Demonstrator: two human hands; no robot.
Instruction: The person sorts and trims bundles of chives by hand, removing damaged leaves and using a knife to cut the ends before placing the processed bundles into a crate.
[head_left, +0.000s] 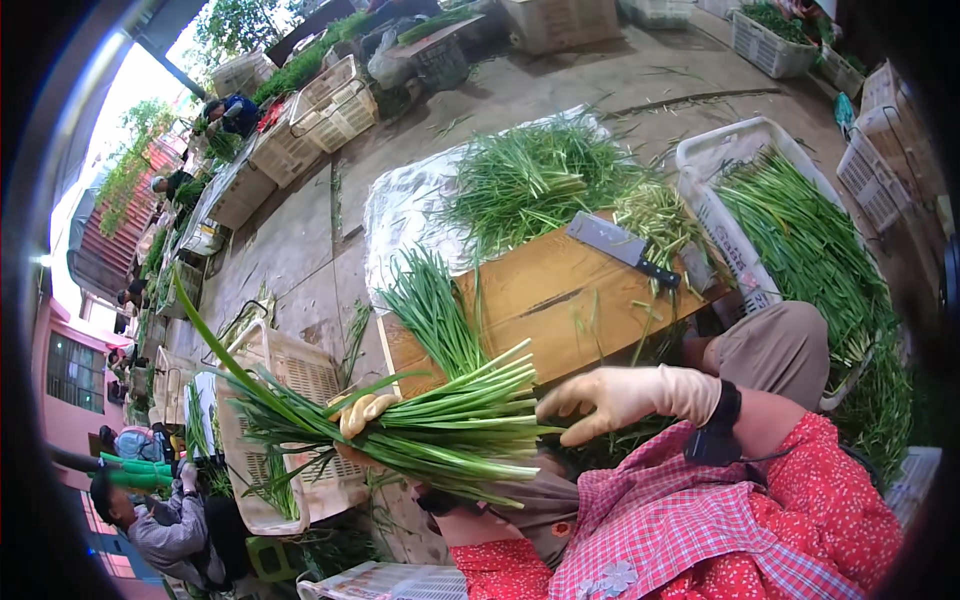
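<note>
A bundle of long green chives [460, 420] lies across my gloved left hand [360, 412], its fingers closed around the middle. Pale stalk ends point right, and the leafy tips fan out to the left. Just beyond those stalk ends is my right hand [615, 400] in a cream glove, fingers curved and apart with nothing visible between them. Behind the bundle, another bunch of chives [432, 310] rests on the wooden board [545, 290]. A cleaver [620, 248] with a black handle lies at the board's far right, beside cut stalk pieces [660, 222].
A large heap of chives [540, 180] sits on white sheeting [410, 215] behind the board. On the right stands a white crate [720, 225] full of chives. A plastic crate [320, 370] is at my left. Another person [175, 520] works at the far left.
</note>
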